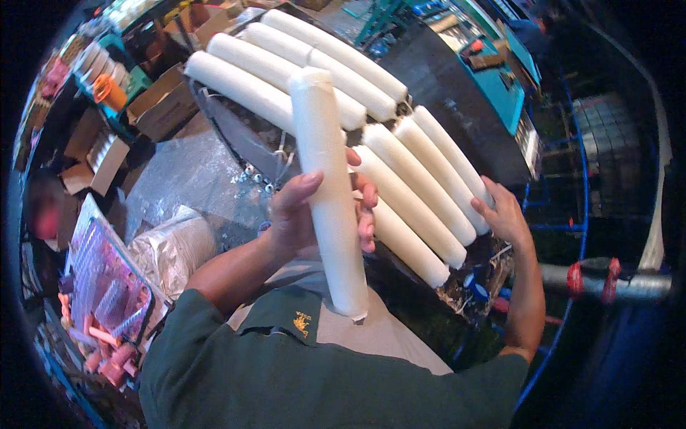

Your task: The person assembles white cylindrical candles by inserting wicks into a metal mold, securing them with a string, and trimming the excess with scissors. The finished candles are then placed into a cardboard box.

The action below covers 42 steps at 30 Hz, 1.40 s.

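With the left hand (291,212) curled round its middle, holding a white roll (330,229), slightly tilted, lower end near the green shirt (336,372). Beyond and rightward, to be seen lying side by side in two rows: similar rolls (421,186). At right, with the right hand (506,214) half-curled, touching the rightmost roll (451,161) near its end; cannot tell whether gripping.

So the left hand (291,220) has a long cream-coloured fabric-looking roll (326,193) wrapped up, thumb on one side, fingers round the other, roll standing steeply tilted. Right hand (509,218) is touching the lower end of the outermost roll in a bunch of similar cream cylindrical rolls (414,186), lying side by side in two rows. Off left there's a crumpled whitish sack (175,247), some pink plastic pieces (118,366) and an open brown cardboard box (164,104). Right side's got a grey metal pipe with red wraps (643,287).
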{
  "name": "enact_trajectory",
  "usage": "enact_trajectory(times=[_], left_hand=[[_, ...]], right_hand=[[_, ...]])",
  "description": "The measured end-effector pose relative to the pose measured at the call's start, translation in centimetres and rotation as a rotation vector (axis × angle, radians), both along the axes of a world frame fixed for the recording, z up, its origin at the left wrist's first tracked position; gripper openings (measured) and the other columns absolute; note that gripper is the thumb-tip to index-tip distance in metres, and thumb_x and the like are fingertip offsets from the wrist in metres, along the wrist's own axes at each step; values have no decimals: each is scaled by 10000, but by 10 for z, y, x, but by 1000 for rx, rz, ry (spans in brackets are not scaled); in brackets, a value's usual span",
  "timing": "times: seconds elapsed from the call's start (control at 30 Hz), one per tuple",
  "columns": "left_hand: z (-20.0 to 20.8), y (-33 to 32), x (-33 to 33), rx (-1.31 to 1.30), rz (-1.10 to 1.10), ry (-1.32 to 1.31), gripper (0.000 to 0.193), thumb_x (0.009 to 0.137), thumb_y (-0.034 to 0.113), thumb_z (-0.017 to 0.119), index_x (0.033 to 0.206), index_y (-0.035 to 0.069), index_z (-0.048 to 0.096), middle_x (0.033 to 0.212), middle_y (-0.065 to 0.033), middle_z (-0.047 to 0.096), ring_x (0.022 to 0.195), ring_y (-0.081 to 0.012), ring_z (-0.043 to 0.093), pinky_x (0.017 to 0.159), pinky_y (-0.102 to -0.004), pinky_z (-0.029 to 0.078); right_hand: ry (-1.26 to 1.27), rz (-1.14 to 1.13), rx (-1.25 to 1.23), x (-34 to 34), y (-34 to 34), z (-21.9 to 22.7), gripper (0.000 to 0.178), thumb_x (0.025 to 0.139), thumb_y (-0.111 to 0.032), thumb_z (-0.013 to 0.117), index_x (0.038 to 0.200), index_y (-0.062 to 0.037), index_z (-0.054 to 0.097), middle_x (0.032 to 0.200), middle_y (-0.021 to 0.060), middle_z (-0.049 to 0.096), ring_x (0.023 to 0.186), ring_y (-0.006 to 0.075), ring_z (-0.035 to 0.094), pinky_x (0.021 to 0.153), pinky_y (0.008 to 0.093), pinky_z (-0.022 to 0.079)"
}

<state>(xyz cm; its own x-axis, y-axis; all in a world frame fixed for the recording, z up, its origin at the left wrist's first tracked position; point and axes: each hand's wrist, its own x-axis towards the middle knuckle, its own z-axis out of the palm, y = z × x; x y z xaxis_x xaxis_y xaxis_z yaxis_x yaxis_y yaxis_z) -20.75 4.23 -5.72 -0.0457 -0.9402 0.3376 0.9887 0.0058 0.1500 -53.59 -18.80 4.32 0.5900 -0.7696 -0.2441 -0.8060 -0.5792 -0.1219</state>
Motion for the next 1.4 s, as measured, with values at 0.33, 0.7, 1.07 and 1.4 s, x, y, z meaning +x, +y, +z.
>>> enact_trajectory(times=[0.33,0.7,1.07,1.4], left_hand=[[1,-16,11,-118,-99,189,842,961,812,372,1289,61,565,1191,-242,587,972,-416,678,824,-585,594],[8,-16,21,-38,25,85,854,967,816,334,1263,45,554,838,-146,579,785,-321,626,646,-506,590],[19,-26,24,157,-42,56,752,1048,683,316,1343,16,498,944,-158,566,826,-292,631,715,-461,601],[36,-55,13,68,-155,-312,678,1084,622,245,1263,36,538,737,-149,552,582,-282,596,487,-388,518]], right_hand=[[-99,-186,-44,2,9,-6,574,905,-468,765,1208,9,668,1151,231,677,1106,364,655,952,459,513],[-689,-642,200,-55,0,-57,516,902,-317,824,1222,27,612,1055,100,694,910,159,654,810,314,529],[-122,-304,-408,-2,32,-11,543,880,-270,840,1272,43,632,1203,161,690,1108,253,664,969,386,525],[-1371,68,918,211,87,49,701,877,-29,696,1519,35,422,1309,220,636,1242,355,643,1082,504,516]])
